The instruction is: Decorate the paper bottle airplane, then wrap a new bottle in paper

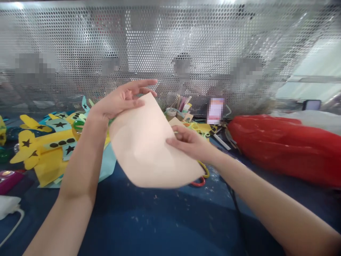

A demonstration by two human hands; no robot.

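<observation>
A cream-coloured sheet of paper [149, 149] with a curved lower edge is held up above the blue table, bent a little. My left hand [125, 97] has its thumb on the sheet's upper left edge, and some of its fingers stretch past the top corner. At the right edge my right hand [189, 142] pinches the sheet, thumb in front and fingers behind. Scissors with red and yellow handles [198, 182] lie partly hidden under the sheet's right corner.
Yellow paper planes with black stars [53, 142] crowd the left side. A red plastic bag [282, 149] lies at right. Behind are a lit phone [215, 111], a marker [222, 141] and a perforated metal screen [160, 46]. A white charger [9, 206] sits at left.
</observation>
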